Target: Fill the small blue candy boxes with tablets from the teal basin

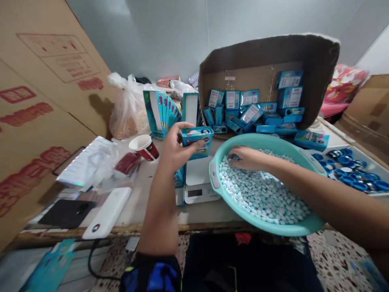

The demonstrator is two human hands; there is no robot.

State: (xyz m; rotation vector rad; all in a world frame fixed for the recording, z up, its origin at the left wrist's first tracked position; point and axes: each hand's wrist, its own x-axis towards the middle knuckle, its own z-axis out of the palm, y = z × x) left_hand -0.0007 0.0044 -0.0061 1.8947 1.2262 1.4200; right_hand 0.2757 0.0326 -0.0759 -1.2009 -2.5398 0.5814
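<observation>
One bare left hand (178,148) is gripping one teal cardboard box (196,142), one bare right hand (244,158) is resting in one round teal plastic basin (267,140), and one white digital scale (197,190) is sitting nearby.

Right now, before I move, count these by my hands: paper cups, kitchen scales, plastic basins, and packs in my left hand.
Paper cup: 1
Kitchen scale: 1
Plastic basin: 1
Teal pack in left hand: 1
Total: 4
</observation>
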